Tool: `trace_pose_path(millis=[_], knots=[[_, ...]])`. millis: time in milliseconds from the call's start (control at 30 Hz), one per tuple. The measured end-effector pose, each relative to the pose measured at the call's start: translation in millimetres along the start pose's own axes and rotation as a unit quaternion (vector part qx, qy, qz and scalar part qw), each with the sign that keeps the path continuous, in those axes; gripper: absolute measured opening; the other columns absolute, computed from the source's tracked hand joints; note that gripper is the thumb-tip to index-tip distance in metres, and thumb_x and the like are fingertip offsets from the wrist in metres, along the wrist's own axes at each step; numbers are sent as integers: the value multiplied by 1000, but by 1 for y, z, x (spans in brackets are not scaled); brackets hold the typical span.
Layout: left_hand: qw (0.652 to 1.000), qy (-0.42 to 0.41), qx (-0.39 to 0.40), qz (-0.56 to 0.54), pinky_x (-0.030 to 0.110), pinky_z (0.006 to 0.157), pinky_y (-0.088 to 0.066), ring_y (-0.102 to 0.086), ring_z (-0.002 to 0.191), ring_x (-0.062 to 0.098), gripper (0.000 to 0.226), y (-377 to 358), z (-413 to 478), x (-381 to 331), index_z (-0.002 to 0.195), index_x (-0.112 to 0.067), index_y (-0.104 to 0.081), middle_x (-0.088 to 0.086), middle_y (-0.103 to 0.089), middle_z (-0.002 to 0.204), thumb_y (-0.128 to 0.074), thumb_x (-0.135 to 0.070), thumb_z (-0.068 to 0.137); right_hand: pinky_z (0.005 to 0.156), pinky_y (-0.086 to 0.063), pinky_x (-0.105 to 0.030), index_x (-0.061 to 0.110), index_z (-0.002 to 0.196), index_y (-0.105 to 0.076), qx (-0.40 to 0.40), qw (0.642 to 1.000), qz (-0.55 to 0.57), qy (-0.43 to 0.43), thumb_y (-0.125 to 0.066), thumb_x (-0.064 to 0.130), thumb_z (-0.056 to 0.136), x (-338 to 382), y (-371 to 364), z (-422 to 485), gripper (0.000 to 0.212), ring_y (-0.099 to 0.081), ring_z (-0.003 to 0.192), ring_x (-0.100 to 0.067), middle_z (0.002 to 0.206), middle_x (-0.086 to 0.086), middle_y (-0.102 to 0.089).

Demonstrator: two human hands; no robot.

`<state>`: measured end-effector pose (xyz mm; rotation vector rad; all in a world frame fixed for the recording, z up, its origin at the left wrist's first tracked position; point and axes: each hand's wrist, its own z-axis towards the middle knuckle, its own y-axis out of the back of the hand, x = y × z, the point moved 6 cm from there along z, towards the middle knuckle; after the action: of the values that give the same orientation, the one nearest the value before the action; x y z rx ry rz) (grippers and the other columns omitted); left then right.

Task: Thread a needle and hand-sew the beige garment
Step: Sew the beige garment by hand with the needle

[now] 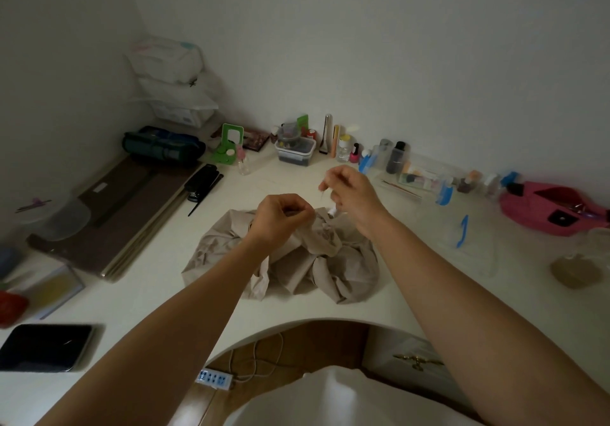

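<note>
– Near the middle of the frame, what is that bunched-up cloth?

– That is the beige garment (330, 270). It lies in a crumpled heap on the white counter (155, 254), close to the curved front edge.

– What is the left hand doing?

– The left hand (280, 216) is at the top of the heap. Its fingers are curled tight and pinch a bit of the cloth, which is lifted up a little.

– And the right hand?

– The right hand (351, 191) is held up just to the right, a bit higher in the frame. Its thumb and fingers pinch a thin pale strand (321, 192) that hangs down from them. It is too small to tell if it is thread or a needle.

– Do the two hands touch?

– No. They are near each other, but apart.

– What else is on the counter?

– A row of little bottles (355, 153) stands along the wall at the back. A pink bag (544, 207) sits far right. A black comb (204, 184) lies to the left of the hands, and a dark tablet (46, 346) lies at the lower left.

– And down below?

– A white power strip (214, 377) lies on the floor under the counter.
</note>
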<state>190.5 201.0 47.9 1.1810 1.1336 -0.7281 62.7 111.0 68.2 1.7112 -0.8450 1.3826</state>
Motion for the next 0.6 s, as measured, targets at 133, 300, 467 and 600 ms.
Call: trace_pose_path(millis=[133, 300, 467, 600], knots=[[1000, -7, -11, 12, 12, 68, -48, -63, 70, 1, 4, 3, -1, 2, 83, -7, -73, 0, -71, 78, -70, -7, 85, 38, -31, -17, 12, 108, -50, -180, 963, 200, -28, -42, 17, 105, -7, 38, 9, 10, -38, 37, -4, 85, -8, -70], [1000, -2, -12, -6, 10, 65, -47, -61, 64, -4, 4, 3, 0, -1, 84, -4, -71, -1, -69, 75, -67, -2, 85, 45, -36, -17, 22, 93, -47, -372, 900, 226, -25, -37, 17, 104, -18, 75, 9, 16, -45, 55, -8, 89, -11, -54], [1000, 5, -3, -24, 15, 65, -50, -63, 66, 3, 9, 2, 4, -1, 80, -10, -70, 0, -70, 74, -67, -4, 86, 43, -30, -13, 14, 102, -66, 13, 996, -73, -40, -45, 25, 103, -5, 25, 4, 24, -36, 51, -4, 66, 5, -46], [999, -3, -12, -34, 13, 61, -48, -61, 62, 1, 11, 4, 4, -4, 78, -9, -69, 0, -67, 71, -66, -1, 85, 66, -49, -15, 19, 105, -73, 135, 980, -140, -43, -59, 22, 97, -10, 2, -4, 17, -62, 76, -3, 84, 10, -70]])
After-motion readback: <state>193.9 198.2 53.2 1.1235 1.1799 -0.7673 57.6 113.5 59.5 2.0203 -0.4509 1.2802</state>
